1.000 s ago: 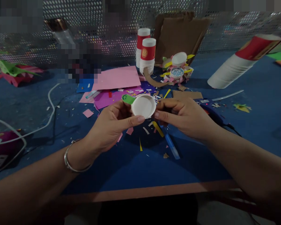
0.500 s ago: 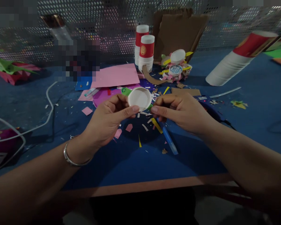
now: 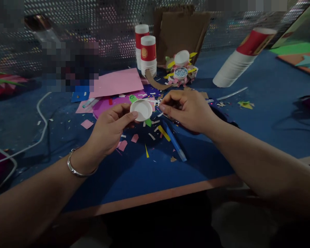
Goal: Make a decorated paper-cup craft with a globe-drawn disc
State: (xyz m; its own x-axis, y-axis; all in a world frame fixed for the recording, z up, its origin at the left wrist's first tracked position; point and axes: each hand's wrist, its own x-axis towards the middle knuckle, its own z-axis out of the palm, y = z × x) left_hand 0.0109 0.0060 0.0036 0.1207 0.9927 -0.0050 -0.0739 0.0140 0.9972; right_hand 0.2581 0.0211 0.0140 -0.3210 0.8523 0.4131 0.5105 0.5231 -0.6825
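Note:
My left hand (image 3: 111, 125) pinches a cut-off paper cup bottom (image 3: 142, 109), thumb on its face and fingers behind. A green paper piece with a drawn smiling face (image 3: 132, 99) sticks out at its upper left. Below its rim shows a green paper leaf shape (image 3: 148, 122). My right hand (image 3: 187, 108) is to the right, apart from the cup bottom, with thumb and fingertips closed together. What lies between those fingertips, if anything, cannot be made out. Beneath the hands, a blue pen (image 3: 174, 141) rests among paper scraps (image 3: 122, 145).
Stacked paper cups (image 3: 148, 51) stand at the back, before a cardboard piece (image 3: 183, 34). Another cup stack (image 3: 237, 65) leans at right. A decorated cup-bottom craft (image 3: 181, 73) sits between them. Pink paper (image 3: 116, 82) and a white cable (image 3: 42, 117) are on the left.
My right hand has let go of the cup bottom's green paper edge and moved away from it. My left hand still holds the cup bottom. The view has shifted to the right.

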